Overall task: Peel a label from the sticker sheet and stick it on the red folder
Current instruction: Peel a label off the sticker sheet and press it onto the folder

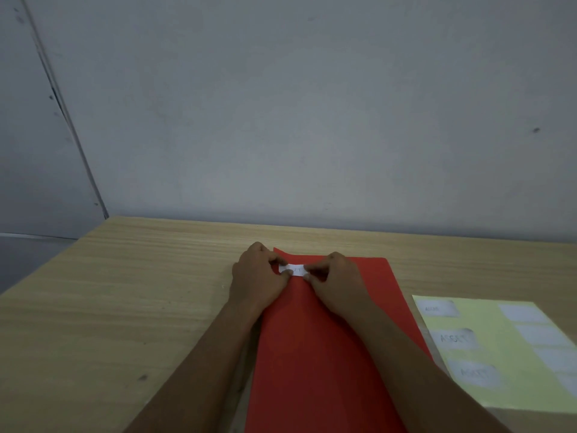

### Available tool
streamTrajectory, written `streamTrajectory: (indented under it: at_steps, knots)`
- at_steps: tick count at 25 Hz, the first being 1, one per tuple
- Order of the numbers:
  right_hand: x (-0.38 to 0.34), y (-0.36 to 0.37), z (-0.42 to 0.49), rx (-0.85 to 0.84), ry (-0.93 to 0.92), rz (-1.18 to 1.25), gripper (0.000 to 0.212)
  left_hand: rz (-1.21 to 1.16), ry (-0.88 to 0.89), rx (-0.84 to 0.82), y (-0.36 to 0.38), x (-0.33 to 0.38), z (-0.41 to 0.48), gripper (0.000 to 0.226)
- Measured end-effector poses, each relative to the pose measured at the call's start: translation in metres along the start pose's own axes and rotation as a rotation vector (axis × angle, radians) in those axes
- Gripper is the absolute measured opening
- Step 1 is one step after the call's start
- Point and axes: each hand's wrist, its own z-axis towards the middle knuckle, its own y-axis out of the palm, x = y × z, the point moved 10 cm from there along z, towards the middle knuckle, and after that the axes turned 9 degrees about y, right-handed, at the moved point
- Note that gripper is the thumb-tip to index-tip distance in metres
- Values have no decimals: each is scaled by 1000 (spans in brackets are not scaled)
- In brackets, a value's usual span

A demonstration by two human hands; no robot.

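2 hands meet near the far end of the red folder (315,345), which lies flat on the worktop (125,292). Our left hand (257,276) and right hand (335,281) each pinch an end of the white label (295,270) in a narrow grip against the folder. Just right lies the yellow sticker sheet (499,354).

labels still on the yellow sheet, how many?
7 visible on the sticker sheet: three written ones down its left column, four blank down the right. More may lie beyond the frame edge.
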Motion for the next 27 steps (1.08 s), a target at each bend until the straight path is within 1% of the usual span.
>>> streamTrajectory:
  at_steps: [3,5,9,11,13,15,18,20,24,25,27]
  knots:
    - [-5,12,-7,-47,-64,-122,31,19,9,-27,3,-1,-1,25]
    - [-5,13,-7,-49,-36,-133,34,42,-5,-12,1,-4,-1,26]
    - [0,10,-3,-41,24,-111,41,195,-5,3,-2,-1,1,30]
    - [-2,12,-6,-60,5,-128,40,239,49,-46,1,4,0,32]
    - [-5,15,-10,-89,-36,-171,36,262,111,-137,6,5,-1,35]
    - [-6,15,-11,-98,-47,-178,38,253,124,-188,6,4,-1,39]
    - [-3,12,-8,-64,1,-124,49,267,94,-149,2,6,-1,40]
    - [-2,12,-8,-74,19,-118,53,273,99,-140,0,9,-2,37]
    - [-5,12,-11,-173,-38,-101,35,234,139,-311,6,5,-2,41]
    - [-5,11,-12,-176,-37,-82,34,219,120,-327,7,3,-1,42]
    - [-5,8,-11,-142,-19,-51,36,187,54,-268,3,-1,1,43]
